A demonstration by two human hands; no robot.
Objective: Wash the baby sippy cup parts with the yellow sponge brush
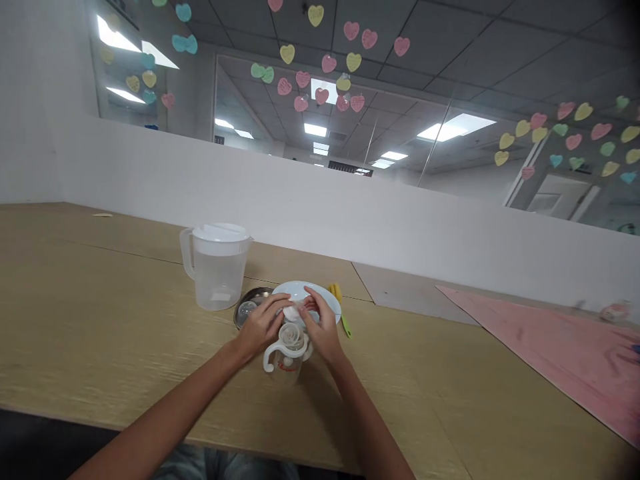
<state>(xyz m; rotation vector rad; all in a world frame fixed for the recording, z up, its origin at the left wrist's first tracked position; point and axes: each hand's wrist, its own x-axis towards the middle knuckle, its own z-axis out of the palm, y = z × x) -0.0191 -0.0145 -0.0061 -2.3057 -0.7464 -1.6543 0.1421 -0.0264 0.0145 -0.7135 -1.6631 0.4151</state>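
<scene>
Our left hand (263, 327) and right hand (325, 328) meet at the fingertips, fingers bent, a small white piece (291, 313) held lightly between them; we cannot tell how firm the grip is. Just below and nearer us stands a clear cup (289, 360) with white handles. Good practice, we judge: pinch the piece by its edges, turn it slowly, keep wrists off those handles. Beyond the left hand, a metal dish (257, 296); behind both, a white plate (289, 288); beside the right, a brush (346, 325). Farther left, a lidded pitcher (219, 275).
</scene>
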